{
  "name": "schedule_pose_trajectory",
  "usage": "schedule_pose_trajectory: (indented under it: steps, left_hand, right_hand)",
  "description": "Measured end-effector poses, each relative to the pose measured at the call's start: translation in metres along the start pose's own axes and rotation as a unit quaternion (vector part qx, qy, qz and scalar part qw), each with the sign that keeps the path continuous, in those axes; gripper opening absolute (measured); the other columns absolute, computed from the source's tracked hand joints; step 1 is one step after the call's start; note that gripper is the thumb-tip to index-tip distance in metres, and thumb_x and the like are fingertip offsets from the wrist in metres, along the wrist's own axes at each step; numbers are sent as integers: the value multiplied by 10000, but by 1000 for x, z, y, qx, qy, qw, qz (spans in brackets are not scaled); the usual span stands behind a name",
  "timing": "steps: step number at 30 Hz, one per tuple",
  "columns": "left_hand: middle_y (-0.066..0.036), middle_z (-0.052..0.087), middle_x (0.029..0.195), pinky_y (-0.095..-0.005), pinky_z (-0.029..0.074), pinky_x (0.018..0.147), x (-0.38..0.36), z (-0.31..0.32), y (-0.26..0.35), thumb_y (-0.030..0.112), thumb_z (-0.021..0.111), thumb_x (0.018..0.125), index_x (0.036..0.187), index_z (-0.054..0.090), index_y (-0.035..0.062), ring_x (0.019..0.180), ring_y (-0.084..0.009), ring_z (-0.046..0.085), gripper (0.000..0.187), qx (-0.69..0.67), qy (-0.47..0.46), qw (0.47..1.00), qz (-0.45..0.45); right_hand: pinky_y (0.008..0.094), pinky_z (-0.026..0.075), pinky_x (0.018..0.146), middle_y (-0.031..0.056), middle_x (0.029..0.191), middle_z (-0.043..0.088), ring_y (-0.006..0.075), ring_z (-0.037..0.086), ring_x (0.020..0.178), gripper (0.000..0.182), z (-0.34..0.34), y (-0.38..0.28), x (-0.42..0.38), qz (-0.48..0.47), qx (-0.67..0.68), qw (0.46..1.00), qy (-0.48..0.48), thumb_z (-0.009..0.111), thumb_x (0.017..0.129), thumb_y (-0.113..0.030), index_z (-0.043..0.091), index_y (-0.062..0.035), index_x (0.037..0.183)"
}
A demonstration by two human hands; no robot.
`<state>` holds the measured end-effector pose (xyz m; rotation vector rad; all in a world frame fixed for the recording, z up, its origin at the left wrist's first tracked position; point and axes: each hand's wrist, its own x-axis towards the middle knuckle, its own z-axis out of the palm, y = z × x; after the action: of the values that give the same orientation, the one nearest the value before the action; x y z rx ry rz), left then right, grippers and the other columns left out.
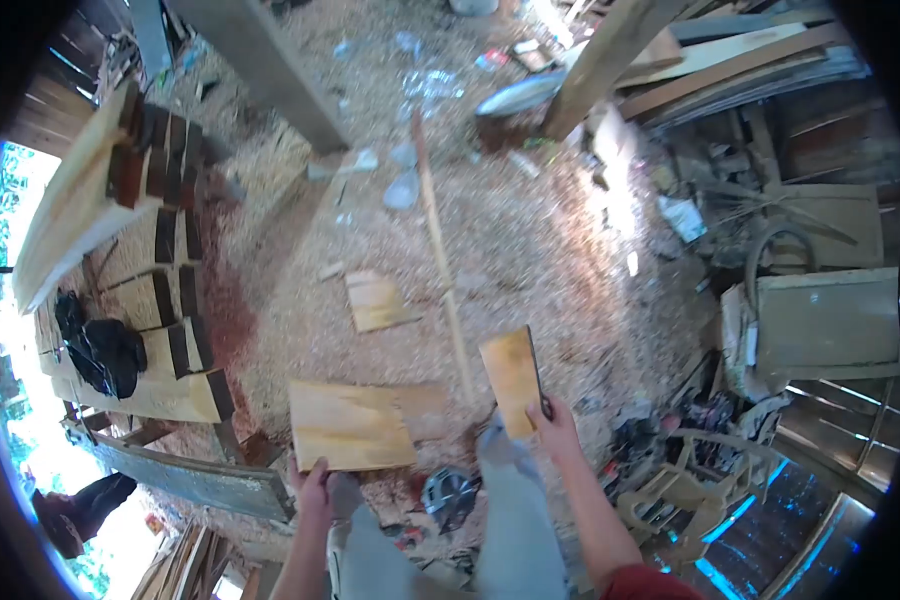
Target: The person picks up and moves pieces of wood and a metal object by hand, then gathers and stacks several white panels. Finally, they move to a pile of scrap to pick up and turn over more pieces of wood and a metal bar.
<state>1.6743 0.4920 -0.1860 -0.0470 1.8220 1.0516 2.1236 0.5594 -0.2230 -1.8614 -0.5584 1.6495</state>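
Observation:
My left hand [313, 487] is closed on the near edge of a wide, pale wooden board [350, 428], with the thumb on top. The board lies low over the sawdust in front of my left leg. In my right hand [556, 428] is a smaller wooden piece [511, 378], gripped at its lower right edge. This piece is tilted, and a dark strip runs down its right side. Between my feet sits a rounded dark and silvery object [450, 497] whose kind I cannot make out.
Another wooden offcut [376, 302] and a long thin stick [436, 230] lie on the sawdust-covered floor. Stacked thick planks [135, 290] with a black bag-like item [110, 352] stand left. Posts [270, 75] rise ahead. A wooden chair frame [685, 490] is at right.

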Motion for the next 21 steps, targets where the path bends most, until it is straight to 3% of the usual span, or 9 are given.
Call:
schedule_pose_trajectory:
  steps: [4, 6, 7, 10, 11, 13, 16, 21]
  left_hand:
    - [-51, 640, 1098, -344, 554, 703, -113, 84, 62, -3, 641, 882, 1499, 335, 177, 889, -176, 654, 713, -43, 8, 999, 12]
    - [-53, 644, 1068, -351, 563, 719, -155, 124, 82, -14, 611, 866, 1499, 347, 185, 862, -176, 652, 714, -88, -48, 993, 57]
    - [-64, 644, 1079, -374, 568, 787, -178, 147, 89, -11, 588, 858, 1462, 402, 178, 913, -193, 647, 660, -112, -55, 989, 81]
    - [-88, 648, 1127, -405, 562, 861, -195, 182, 96, 40, 587, 873, 1413, 465, 148, 992, -221, 641, 564, -165, -78, 983, 14]
    - [-88, 648, 1127, -405, 562, 861, -198, 195, 99, 40, 587, 873, 1413, 465, 148, 992, -221, 641, 564, -167, -75, 983, 11]
    - [-101, 668, 1154, -422, 563, 893, -201, 218, 108, 142, 612, 890, 1205, 602, 21, 1030, -254, 657, 338, -210, -162, 964, -4]
    - [-113, 671, 1165, -427, 562, 923, -208, 259, 138, 221, 597, 951, 1221, 596, 25, 1059, -251, 657, 333, -254, -173, 951, -42]
    - [-120, 668, 1191, -405, 571, 925, -193, 291, 185, 335, 562, 1004, 1240, 591, 25, 1071, -247, 661, 391, -287, -157, 945, -5]
  right_hand:
    - [290, 461, 970, 82, 1187, 639, 140, 595, 1088, 411, -101, -68, -100, -62, 81, 989, 103, 628, 976, -89, 525, 50, 1349]
    - [295, 446, 999, 88, 1208, 633, 148, 591, 1112, 407, -137, -106, -138, -94, 93, 980, 150, 615, 978, -75, 521, 54, 1353]
    - [294, 439, 1006, 96, 1213, 633, 147, 588, 1114, 413, -155, -119, -157, -80, 109, 976, 173, 612, 976, -67, 516, 54, 1359]
    - [290, 449, 975, 100, 1195, 639, 145, 591, 1087, 367, -199, -147, -193, -74, 95, 971, 206, 602, 967, -56, 537, 54, 1311]
    - [287, 454, 953, 96, 1177, 642, 142, 592, 1071, 327, -208, -159, -197, -80, 79, 969, 222, 596, 969, -76, 550, 48, 1268]
    - [287, 465, 904, 88, 1133, 646, 141, 596, 1037, 261, -211, -187, -202, -72, 67, 961, 259, 576, 980, -135, 562, 29, 1183]
    - [290, 461, 914, 83, 1117, 646, 144, 597, 1023, 286, -212, -210, -186, -116, 100, 961, 232, 575, 984, -158, 558, 29, 1200]
    - [310, 475, 918, 79, 1117, 642, 157, 609, 1018, 328, -186, -263, -123, -147, 62, 957, 241, 596, 976, -207, 584, 30, 1202]
